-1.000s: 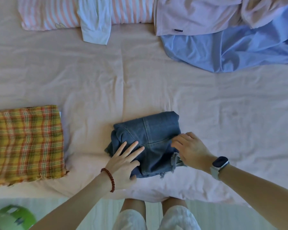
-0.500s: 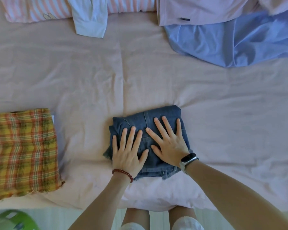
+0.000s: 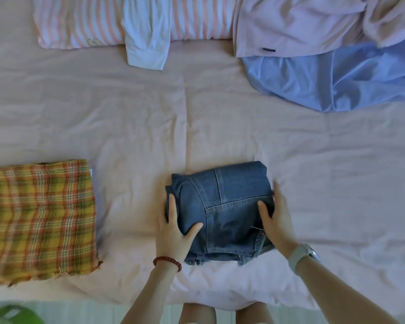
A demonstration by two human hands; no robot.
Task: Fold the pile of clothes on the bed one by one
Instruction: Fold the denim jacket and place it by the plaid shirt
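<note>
Both hands were clamped on the folded denim shorts [image 3: 222, 211], 1 on each side. The left hand [image 3: 173, 230] had its thumb lying on top of the denim and its fingers wrapped down the left edge. The right hand [image 3: 276, 220] mirrored that on the right edge, thumb on top, fingers curled around the side near the frayed hem. So the bundle sat squarely between the 2 palms, pinned on the bed sheet [image 3: 197, 125] close to the near edge of the bed.

A red bead bracelet [image 3: 167, 261] was on the left wrist, and a watch with a pale strap [image 3: 302, 254] on the right.

Further out, a folded yellow-and-orange plaid cloth [image 3: 38, 218] lay flat on the sheet well to the left of the shorts, not touching them. Along the far side was the unfolded stuff: a pink-and-white striped garment [image 3: 80, 22] with a pale blue sleeve [image 3: 147, 36] draped over it, then a lilac top [image 3: 302, 22] overlapping a light blue garment [image 3: 337, 80] at far right. Something green [image 3: 12, 315] was blurry in the bottom-left corner, couldn't tell what.
</note>
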